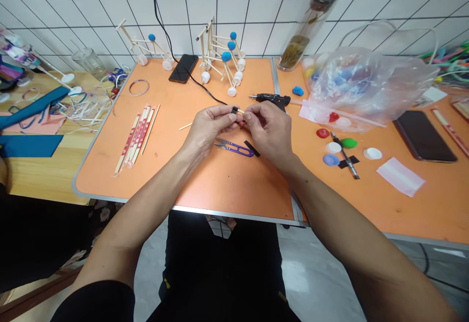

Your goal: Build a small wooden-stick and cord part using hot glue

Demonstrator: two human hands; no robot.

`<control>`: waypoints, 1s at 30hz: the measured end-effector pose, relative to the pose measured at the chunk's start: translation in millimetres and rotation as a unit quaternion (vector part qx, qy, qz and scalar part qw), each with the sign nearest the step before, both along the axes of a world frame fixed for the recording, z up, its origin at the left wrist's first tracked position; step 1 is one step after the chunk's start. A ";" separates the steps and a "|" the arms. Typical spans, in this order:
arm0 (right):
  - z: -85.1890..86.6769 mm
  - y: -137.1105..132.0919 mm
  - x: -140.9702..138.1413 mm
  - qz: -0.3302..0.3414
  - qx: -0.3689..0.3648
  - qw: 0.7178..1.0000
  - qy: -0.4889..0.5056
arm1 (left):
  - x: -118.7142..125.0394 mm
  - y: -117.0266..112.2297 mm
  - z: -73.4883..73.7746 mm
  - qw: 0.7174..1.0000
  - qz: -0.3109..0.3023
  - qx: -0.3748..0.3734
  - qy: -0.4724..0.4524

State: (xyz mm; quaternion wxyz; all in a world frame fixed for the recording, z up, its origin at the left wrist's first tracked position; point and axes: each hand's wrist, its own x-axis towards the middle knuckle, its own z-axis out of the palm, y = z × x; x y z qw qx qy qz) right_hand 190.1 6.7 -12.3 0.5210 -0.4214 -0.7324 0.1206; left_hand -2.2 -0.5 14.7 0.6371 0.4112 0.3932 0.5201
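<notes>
My left hand and my right hand meet above the orange table, both with fingers pinched. Between the left fingertips is a small black strip. A pale wooden stick shows at the right fingertips, touching or close to the black strip; most of it is hidden by my fingers. Below the hands lie purple-handled thread snips and another black strip. A black glue gun rests just behind the right hand. One thin stick pokes out beside the left hand.
Wrapped chopsticks lie at left, with a phone farther back. Stick models with blue balls stand along the tiled wall. At right are a glass tumbler, a plastic bag, bottle caps, a pen and another phone.
</notes>
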 end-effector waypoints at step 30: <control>0.7 -1.7 -4.3 -0.006 -0.005 1.000 0.012 | 5.6 -3.0 -0.9 0.995 0.061 0.036 0.070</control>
